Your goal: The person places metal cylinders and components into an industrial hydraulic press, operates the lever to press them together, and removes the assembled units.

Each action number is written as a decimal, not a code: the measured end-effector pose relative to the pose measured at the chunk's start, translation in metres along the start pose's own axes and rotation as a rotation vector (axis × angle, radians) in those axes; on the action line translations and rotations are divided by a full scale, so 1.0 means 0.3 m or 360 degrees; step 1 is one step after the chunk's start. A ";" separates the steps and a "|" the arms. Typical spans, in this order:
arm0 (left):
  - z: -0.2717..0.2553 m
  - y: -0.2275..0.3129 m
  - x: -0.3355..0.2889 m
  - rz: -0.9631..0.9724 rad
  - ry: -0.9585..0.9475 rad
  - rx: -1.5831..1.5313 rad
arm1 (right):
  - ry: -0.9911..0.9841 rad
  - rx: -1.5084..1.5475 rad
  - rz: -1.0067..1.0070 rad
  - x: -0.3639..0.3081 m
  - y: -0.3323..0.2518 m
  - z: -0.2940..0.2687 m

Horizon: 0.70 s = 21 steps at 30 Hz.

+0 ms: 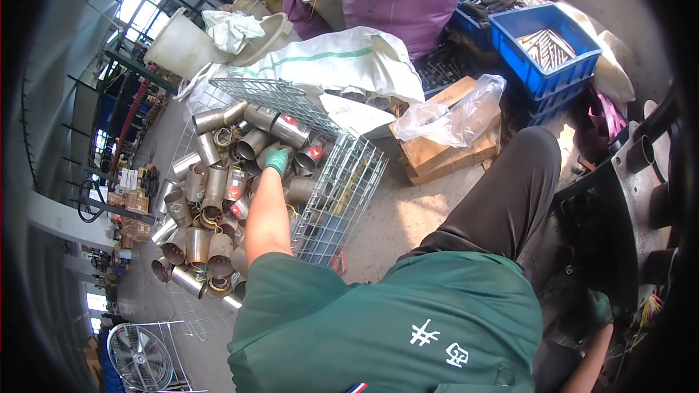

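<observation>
At the lower left stands a round fan with a silvery wire guard, on the grey floor. Higher up, at the back, there is a large whitish plastic bucket, which is tilted. Below it lies a big heap of short, shiny metal cylinders; they are open at the ends, some have red patches, and thin yellow wires come out from several of them. The green-gloved left hand reaches down to the upper right part of this heap and seems to touch a cylinder there. Its fingers are partly hidden, so I cannot tell whether they are closed around it.

Directly to the right of the heap stands a grey wire mesh panel. A white woven sack with a green stripe lies behind, and a tall purple bag rises behind the sack. Further right, a crumpled clear plastic bag rests on a brown cardboard box. Next comes a blue plastic crate containing slim metal pieces.

At the lower right, the green-gloved right hand is near a large dark plate with tube-shaped stubs. It is in shadow, and I cannot tell whether it grips something.
</observation>
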<state>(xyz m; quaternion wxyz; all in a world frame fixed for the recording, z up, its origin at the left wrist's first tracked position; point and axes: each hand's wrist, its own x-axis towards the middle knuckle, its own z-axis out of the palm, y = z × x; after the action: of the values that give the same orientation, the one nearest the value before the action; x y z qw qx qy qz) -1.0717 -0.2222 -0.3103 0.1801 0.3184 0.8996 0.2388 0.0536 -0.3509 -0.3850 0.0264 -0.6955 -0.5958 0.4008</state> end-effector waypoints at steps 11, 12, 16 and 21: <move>-0.101 -0.006 0.325 0.0252 0.0227 -0.0043 | 0.0038 -0.0150 -0.0063 -0.026 -0.074 0.012; -0.129 -0.039 0.356 0.0231 0.0264 -0.0005 | 0.0051 -0.0085 0.0027 -0.009 -0.106 0.018; -0.074 0.030 0.369 0.0209 0.0276 0.0097 | 0.0039 -0.0217 -0.0128 -0.062 -0.099 0.015; -0.095 0.061 0.332 0.0225 0.0102 0.0447 | 0.0009 -0.0265 0.0000 -0.059 -0.166 0.008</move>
<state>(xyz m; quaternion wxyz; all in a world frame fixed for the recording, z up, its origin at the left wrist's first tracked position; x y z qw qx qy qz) -1.1494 -0.1531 -0.2942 0.0879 0.3951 0.9047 0.1328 0.0125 -0.3526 -0.3519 -0.0296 -0.6964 -0.6270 0.3478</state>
